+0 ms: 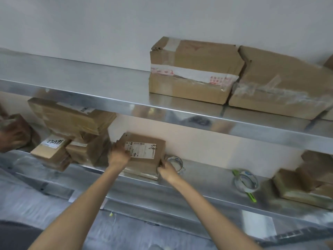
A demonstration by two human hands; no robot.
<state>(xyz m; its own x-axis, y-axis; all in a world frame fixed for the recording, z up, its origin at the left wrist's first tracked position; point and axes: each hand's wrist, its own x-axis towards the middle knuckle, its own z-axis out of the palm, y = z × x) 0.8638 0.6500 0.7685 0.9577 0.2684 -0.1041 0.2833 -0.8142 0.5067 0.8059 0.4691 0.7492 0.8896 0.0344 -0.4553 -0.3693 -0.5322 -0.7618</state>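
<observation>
A small brown cardboard parcel [144,165] with a white shipping label and black handwriting sits on the lower steel shelf [207,175]. My left hand [119,153] grips its left edge, thumb over the label. My right hand [166,169] holds its near right corner. Both arms reach up from below.
A stack of several brown parcels [72,130] stands left of the held one. Two rolls of clear tape [175,162] [246,181] lie to its right, one with a green cutter. More boxes [306,181] sit far right. The upper shelf [108,98] carries two large boxes [194,69].
</observation>
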